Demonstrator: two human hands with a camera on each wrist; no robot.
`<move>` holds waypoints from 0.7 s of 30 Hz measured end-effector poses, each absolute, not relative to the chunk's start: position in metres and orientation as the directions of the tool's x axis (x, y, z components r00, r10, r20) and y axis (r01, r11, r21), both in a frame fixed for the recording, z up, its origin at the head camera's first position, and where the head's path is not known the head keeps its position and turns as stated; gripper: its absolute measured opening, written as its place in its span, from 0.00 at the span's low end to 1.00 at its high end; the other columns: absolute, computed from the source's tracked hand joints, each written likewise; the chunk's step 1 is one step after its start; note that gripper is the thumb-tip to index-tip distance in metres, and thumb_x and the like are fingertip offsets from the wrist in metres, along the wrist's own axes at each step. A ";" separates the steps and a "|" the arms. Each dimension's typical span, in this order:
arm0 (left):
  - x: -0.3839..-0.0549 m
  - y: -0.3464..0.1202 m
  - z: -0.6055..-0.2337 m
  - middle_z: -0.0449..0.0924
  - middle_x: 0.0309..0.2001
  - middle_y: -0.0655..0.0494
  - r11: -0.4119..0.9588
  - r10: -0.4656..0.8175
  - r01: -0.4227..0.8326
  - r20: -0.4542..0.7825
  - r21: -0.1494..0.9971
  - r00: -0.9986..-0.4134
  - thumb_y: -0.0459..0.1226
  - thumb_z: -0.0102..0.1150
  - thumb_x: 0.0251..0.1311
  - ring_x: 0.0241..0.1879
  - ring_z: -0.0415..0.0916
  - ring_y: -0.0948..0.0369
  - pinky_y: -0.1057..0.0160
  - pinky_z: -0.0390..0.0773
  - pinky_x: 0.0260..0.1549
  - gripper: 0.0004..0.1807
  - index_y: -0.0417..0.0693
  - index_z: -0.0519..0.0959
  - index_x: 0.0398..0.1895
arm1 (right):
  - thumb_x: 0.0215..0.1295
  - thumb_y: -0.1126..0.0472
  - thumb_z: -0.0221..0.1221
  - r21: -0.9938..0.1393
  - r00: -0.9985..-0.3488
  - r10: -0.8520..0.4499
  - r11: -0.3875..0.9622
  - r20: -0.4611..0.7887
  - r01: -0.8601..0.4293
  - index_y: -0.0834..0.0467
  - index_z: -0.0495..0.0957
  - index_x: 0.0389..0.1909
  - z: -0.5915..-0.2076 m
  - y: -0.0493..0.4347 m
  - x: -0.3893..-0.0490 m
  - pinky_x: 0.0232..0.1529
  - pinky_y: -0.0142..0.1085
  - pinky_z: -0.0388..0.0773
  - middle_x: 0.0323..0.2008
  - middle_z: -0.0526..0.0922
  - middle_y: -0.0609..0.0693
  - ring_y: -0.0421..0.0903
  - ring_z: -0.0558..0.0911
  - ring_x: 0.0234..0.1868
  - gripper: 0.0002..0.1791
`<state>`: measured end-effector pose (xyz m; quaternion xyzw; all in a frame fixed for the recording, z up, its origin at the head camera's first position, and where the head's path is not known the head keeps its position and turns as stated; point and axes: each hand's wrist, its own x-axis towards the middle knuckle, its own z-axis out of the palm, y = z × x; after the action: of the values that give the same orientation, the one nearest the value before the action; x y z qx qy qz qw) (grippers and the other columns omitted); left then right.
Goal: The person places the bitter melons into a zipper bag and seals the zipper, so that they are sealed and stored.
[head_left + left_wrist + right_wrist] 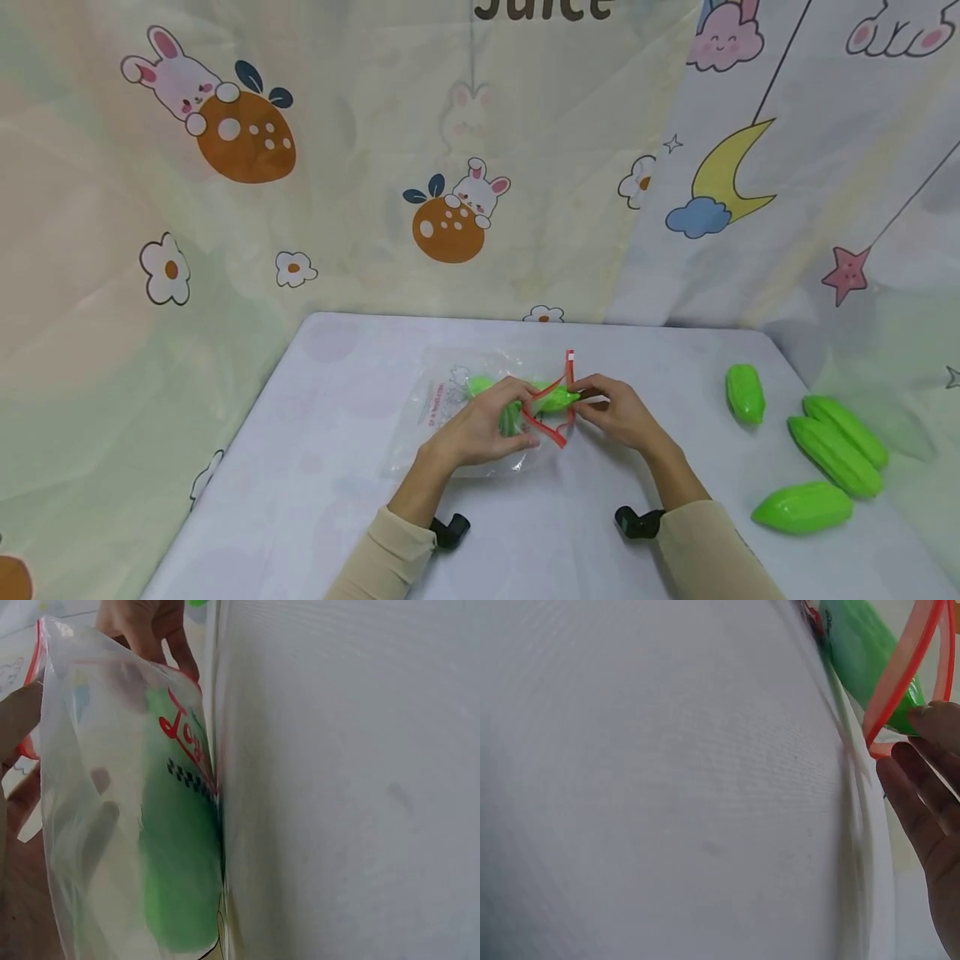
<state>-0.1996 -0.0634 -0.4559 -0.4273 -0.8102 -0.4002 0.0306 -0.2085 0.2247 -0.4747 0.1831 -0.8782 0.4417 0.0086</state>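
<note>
A clear zip bag (pixel 429 429) with a red-edged mouth lies on the table, its opening facing right. My left hand (pixel 480 427) grips the bag beside that mouth, fingers over the top and thumb lower down. At the opening, my right hand (pixel 618 410) pinches the tip of a green ridged toy vegetable (pixel 557 399), most of which sits inside the red edge. Another green piece (pixel 180 877) shows through the plastic in the left wrist view. Seen from the right wrist, fingertips (pixel 930 720) meet the pointed end of the toy vegetable.
Toward the table's right side lie several more green toy vegetables: one (pixel 745 394) farther back, a pair (pixel 836 454) side by side near the edge, and one (pixel 802 507) closer to me. A printed cloth (pixel 360 208) hangs behind the white table (pixel 315 500).
</note>
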 end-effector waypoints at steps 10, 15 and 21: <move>-0.199 -0.063 -0.458 0.75 0.62 0.61 0.316 0.668 0.716 0.390 0.622 -0.634 0.46 0.74 0.59 0.62 0.72 0.67 0.63 0.76 0.62 0.21 0.50 0.74 0.48 | 0.67 0.67 0.67 -0.772 -0.935 -0.326 0.555 0.141 -0.310 0.57 0.81 0.55 -0.473 0.225 -0.203 0.52 0.49 0.85 0.54 0.84 0.54 0.58 0.85 0.55 0.17; -0.199 -0.064 -0.459 0.76 0.62 0.58 0.310 0.672 0.718 0.391 0.623 -0.629 0.45 0.74 0.60 0.61 0.72 0.66 0.63 0.76 0.62 0.21 0.50 0.74 0.49 | 0.68 0.65 0.66 -0.752 -0.943 -0.309 0.590 0.124 -0.293 0.57 0.80 0.56 -0.472 0.229 -0.198 0.53 0.51 0.84 0.56 0.83 0.55 0.59 0.84 0.55 0.17; -0.201 -0.064 -0.456 0.77 0.60 0.57 0.297 0.668 0.719 0.401 0.629 -0.627 0.43 0.75 0.59 0.60 0.73 0.66 0.60 0.77 0.61 0.21 0.49 0.74 0.47 | 0.68 0.65 0.66 -0.742 -0.945 -0.305 0.605 0.120 -0.290 0.58 0.79 0.57 -0.466 0.236 -0.192 0.53 0.52 0.84 0.57 0.82 0.57 0.58 0.84 0.55 0.18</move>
<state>-0.2014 -0.0644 -0.4562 -0.4309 -0.8046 -0.4074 0.0313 -0.1916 0.2363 -0.4659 0.1660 -0.8957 0.4123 -0.0093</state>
